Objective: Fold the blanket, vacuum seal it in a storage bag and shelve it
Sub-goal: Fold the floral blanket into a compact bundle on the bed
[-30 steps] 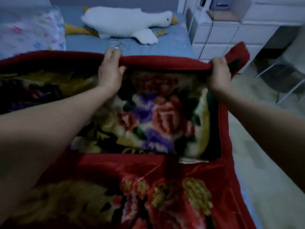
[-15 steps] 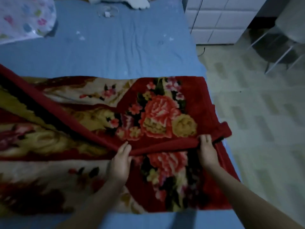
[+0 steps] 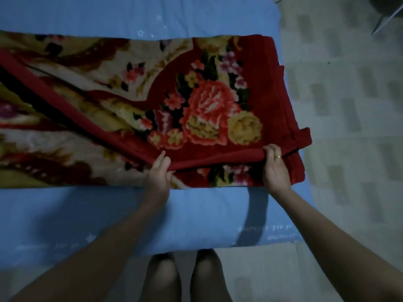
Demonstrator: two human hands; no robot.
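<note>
Both hands — left, right — pinch the blanket's red hem.

Home bedroom, dim light. Bed with blue sheet fills most of view; flowered red blanket spread on it. Pale patterned tile floor alongside, to the right.

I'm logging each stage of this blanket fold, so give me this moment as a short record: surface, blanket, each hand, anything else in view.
surface: blue bed sheet
blanket: red floral plush blanket, lying on the sheet, top layer folded toward the near edge
left hand: pinches the red fold edge
right hand: grips the fold edge near the right corner, gold ring on one finger
floor: pale patterned floor to the right of the bed
storage bag: not in view
</note>
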